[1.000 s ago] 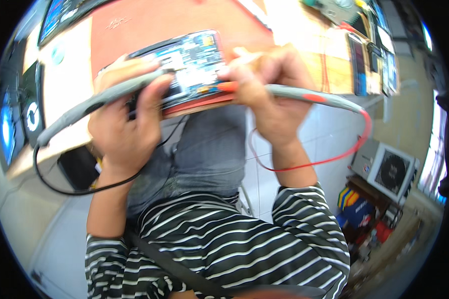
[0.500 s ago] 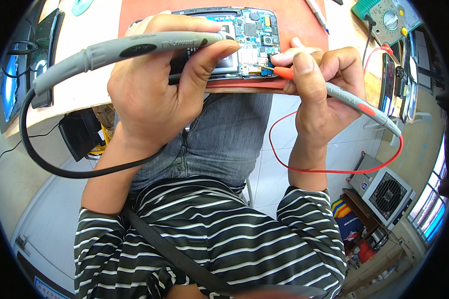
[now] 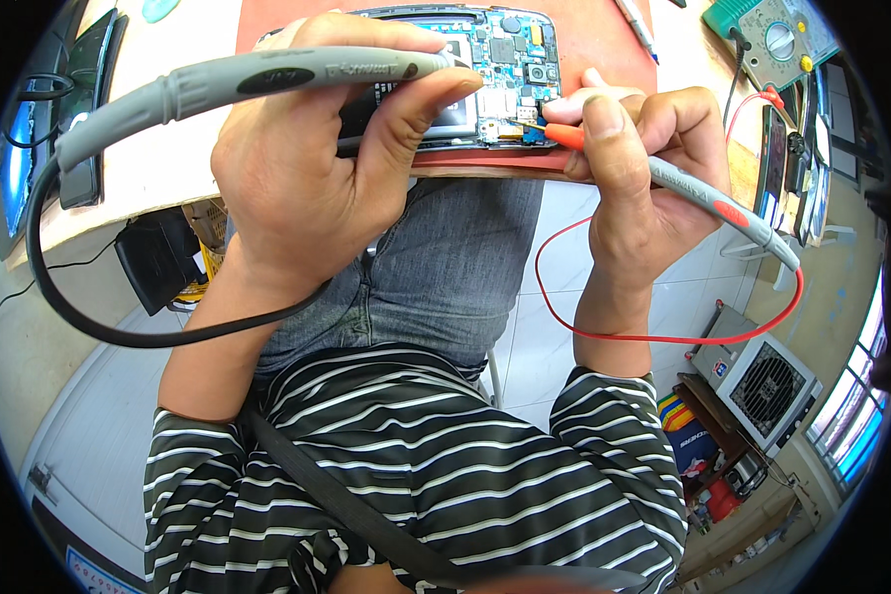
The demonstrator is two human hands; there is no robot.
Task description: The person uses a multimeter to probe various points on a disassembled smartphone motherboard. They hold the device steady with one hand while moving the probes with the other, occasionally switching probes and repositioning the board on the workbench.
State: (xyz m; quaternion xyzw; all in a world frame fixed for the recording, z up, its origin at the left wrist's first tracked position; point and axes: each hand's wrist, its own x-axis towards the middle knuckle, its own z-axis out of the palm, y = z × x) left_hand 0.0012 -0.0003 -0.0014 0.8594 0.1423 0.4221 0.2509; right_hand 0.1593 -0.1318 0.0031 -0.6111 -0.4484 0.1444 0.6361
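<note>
Grey plastic black-leaded test probe (image 3: 267, 79) is lying clenched in the left hand (image 3: 317, 178); at three o'clock, the right hand (image 3: 634, 168) is pinching a red-tipped grey probe (image 3: 703, 193) against the opened phone's blue circuit board (image 3: 495, 69).

Opened phone (image 3: 485, 79): on mat (image 3: 604, 59), far centre, at desk edge | left-hand probe (image 3: 267, 79): left of phone, tip on it | right-hand probe (image 3: 663, 178): right of phone | meter (image 3: 772, 35): far right | lap: near, below desk edge.

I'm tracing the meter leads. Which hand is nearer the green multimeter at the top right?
Right. The right hand, holding the red-tipped probe, is just below-left of the multimeter. The left hand, gripping the grey probe, sits beyond the opened phone.
</note>
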